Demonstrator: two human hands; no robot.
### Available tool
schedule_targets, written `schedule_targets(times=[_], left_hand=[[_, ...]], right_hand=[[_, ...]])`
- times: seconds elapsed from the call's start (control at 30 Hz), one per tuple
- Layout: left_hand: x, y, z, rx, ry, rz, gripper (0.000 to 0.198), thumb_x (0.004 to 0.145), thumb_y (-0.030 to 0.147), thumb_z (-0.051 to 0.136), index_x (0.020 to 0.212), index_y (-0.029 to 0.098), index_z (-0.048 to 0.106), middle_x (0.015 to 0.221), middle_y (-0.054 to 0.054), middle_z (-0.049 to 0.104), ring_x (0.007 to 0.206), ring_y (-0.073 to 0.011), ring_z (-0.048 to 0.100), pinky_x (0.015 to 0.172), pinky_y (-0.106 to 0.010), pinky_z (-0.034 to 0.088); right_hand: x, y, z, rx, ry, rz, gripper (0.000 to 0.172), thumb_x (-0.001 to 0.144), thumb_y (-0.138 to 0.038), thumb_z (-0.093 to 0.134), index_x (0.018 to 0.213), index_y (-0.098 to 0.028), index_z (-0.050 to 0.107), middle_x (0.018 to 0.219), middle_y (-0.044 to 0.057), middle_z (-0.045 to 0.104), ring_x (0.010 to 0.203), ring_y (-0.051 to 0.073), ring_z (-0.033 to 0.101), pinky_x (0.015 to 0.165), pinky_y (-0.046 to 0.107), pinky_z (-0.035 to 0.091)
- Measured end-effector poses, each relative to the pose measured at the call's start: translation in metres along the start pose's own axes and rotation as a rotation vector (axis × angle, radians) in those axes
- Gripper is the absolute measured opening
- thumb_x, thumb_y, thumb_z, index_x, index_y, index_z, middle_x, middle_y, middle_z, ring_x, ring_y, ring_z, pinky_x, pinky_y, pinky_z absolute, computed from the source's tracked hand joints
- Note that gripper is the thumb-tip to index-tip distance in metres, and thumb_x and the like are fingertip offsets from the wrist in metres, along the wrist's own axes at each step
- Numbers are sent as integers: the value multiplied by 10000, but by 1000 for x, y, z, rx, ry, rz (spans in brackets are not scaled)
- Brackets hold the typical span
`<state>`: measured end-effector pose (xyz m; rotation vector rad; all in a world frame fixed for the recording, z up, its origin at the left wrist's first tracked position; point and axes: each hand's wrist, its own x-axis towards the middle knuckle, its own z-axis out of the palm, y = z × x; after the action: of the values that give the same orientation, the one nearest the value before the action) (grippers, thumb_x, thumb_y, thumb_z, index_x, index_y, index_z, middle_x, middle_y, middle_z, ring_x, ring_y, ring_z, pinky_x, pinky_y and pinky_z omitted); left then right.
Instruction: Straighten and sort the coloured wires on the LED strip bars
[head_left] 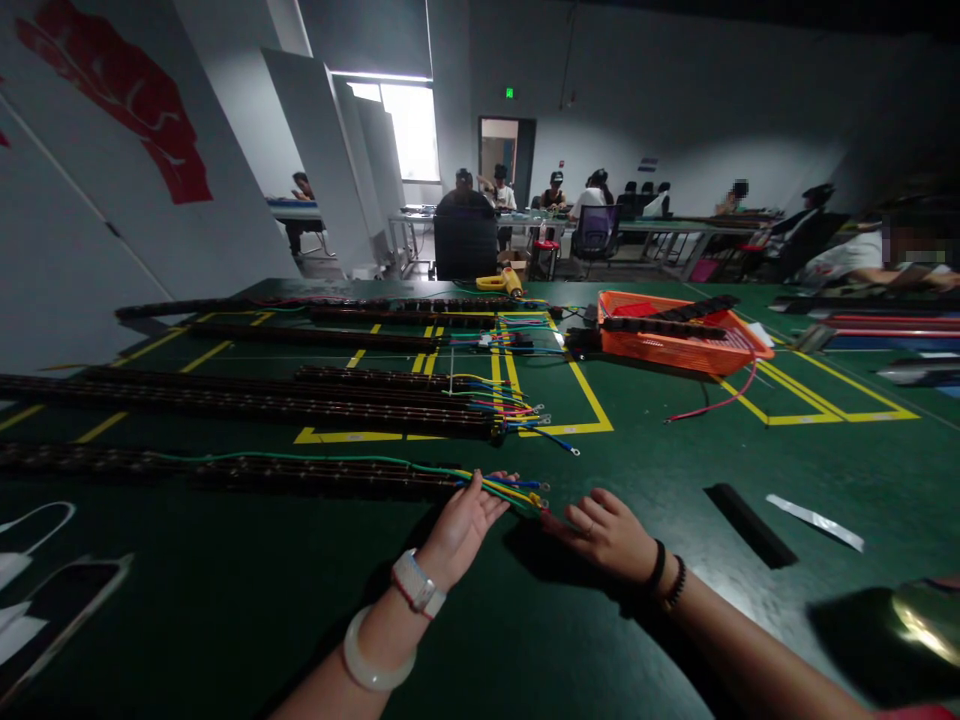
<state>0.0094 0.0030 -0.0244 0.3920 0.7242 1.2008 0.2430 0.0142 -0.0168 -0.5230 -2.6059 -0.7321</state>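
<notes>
My left hand (466, 528) is closed around a bundle of green, yellow and blue wires (501, 488), thumb on top and fingers beneath. Ring terminals tip several of the wires. The bundle comes out of a long dark wire harness (315, 474) lying across the table. Just right of the wire ends, my right hand (611, 535) has its fingers curled, with the thumb and forefinger reaching towards the terminals. A dark reddish shape shows at those fingertips; whether it is a held piece cannot be made out.
More dark harnesses (390, 405) lie behind on the green table (660, 460). Farther back are an orange basket (667, 355) and a yellow heat gun (504, 283). A black strip (750, 525) and a silvery strip (816, 521) lie at right, a phone (64, 610) at left. People sit beyond.
</notes>
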Motion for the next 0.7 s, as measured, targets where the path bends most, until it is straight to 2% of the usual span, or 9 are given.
schedule_targets(times=[0.13,0.33,0.43,0.57,0.7], left_hand=[[-2,1,2,-14,8,-9,216,891,284,495,938,120,627,1060,-131,682,1097,-222,586,1030,-387,378],[-2,2,6,1,56,-9,236,886,304,504,930,108,628,1031,-140,683,1051,-224,606,1011,-389,395],[-1,0,5,-29,58,10,239,881,315,512,916,110,630,1011,-133,685,1016,-212,617,1001,-383,407],[-1,1,5,-26,20,10,295,856,392,534,906,119,632,970,-115,687,973,-202,628,987,-383,419],[-5,3,8,40,30,-2,256,850,367,554,920,133,633,948,-95,682,948,-185,637,975,-369,428]], right_hand=[[4,-1,0,18,-30,-7,277,886,-102,481,1107,-199,616,810,34,614,700,141,495,726,320,384],[11,-14,-6,110,87,-107,190,894,-145,515,1037,-173,636,744,4,611,671,121,501,723,310,389],[19,-21,-13,170,130,-84,171,877,-195,571,1034,-183,636,718,-13,605,664,112,505,735,305,377],[33,-11,-22,203,232,135,126,857,-226,606,971,-202,654,678,-14,592,637,112,479,710,301,341],[45,23,-16,187,198,394,144,873,-250,586,991,-233,668,710,9,608,676,135,467,706,299,310]])
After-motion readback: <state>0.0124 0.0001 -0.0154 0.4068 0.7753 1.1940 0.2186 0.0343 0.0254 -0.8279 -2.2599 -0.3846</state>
